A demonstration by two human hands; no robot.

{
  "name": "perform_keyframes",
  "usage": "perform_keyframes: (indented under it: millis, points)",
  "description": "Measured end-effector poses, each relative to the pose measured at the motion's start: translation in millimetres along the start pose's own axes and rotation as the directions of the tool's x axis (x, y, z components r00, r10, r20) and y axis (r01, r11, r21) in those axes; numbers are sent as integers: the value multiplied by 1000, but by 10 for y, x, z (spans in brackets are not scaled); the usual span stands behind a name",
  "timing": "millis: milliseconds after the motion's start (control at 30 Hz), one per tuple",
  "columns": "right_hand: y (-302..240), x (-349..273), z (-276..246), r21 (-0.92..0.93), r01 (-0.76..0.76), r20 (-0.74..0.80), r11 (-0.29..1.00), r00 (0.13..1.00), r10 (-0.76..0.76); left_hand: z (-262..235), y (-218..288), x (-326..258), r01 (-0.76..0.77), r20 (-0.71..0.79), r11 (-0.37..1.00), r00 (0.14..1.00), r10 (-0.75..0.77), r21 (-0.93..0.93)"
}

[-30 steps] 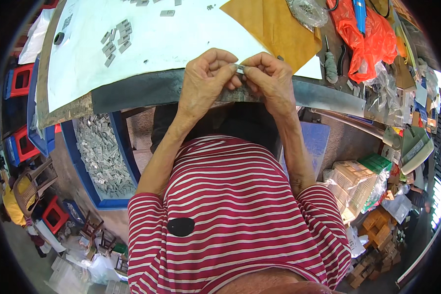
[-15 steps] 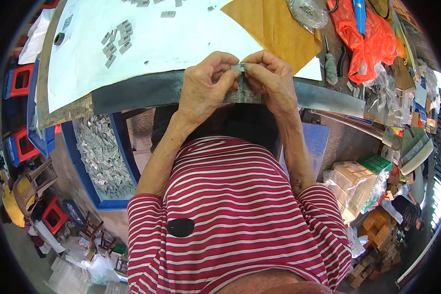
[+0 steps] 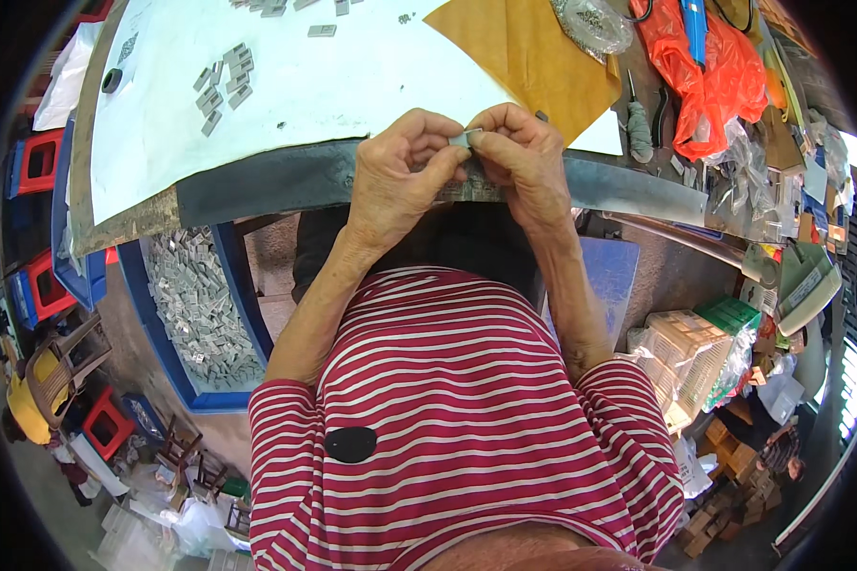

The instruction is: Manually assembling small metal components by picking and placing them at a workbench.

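Note:
A small flat grey metal piece (image 3: 460, 140) is pinched between my two hands, over the front edge of the bench. My left hand (image 3: 402, 181) grips its left end with thumb and forefinger, the other fingers curled in. From the other side, my right hand (image 3: 526, 162) closes thumb and forefinger on the right end. The fingertips partly cover the piece. Similar grey metal pieces (image 3: 240, 79) lie in a loose group on white paper (image 3: 352, 90) to the left. Just beyond my right hand, a small dark object (image 3: 541, 116) shows on brown paper (image 3: 514, 57).
A blue bin (image 3: 149, 335) full of grey pieces stands below the bench on the left. At the right of the bench are a thread-wrapped tool (image 3: 639, 133), a red plastic bag (image 3: 709, 95) and a clear bag (image 3: 595, 29). Crates (image 3: 681, 357) stand at lower right.
Both hands have shifted slightly left and down, and the metal piece is tilted differently between the fingertips. The small dark object beyond my right hand now shows. A person at far right has moved.

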State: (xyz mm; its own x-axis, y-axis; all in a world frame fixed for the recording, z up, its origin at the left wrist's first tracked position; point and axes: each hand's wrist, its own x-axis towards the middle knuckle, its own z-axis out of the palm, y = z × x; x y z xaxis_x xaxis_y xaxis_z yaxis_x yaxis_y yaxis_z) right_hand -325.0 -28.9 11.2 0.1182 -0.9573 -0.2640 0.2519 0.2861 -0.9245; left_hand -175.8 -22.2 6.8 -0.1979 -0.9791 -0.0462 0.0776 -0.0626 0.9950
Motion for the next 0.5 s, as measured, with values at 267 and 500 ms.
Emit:
perform_keyframes:
  millis: [267, 500]
  points:
    - [-39, -47, 63, -62, 27, -1, 998, 1000, -27, -14, 25, -16, 104, 12, 978, 995, -104, -178]
    - [-16, -52, 69, -48, 21, -3, 999, 1000, -21, 4, 19, -31, 116, -19, 977, 992, -121, -178]
